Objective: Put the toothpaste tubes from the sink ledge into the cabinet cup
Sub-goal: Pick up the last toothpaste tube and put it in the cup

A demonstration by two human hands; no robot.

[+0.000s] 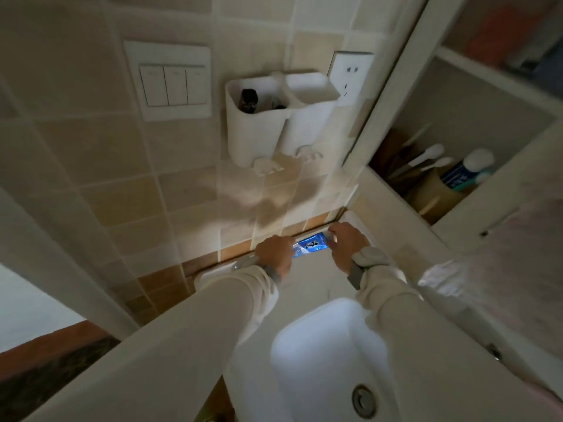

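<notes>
A blue and white toothpaste tube lies along the back sink ledge against the tiled wall. My left hand closes over its left end and my right hand grips its right end. Left of my left hand a pale tube-like thing rests on the ledge, partly hidden. At the right, the open cabinet holds a tan cup with toothbrushes and a blue toothpaste tube with a white cap standing in it.
A white twin wall holder hangs above the ledge, with a dark item in its left cup. A light switch panel and a socket are on the tiles. The sink basin lies below my arms. The cabinet's white frame borders the shelf.
</notes>
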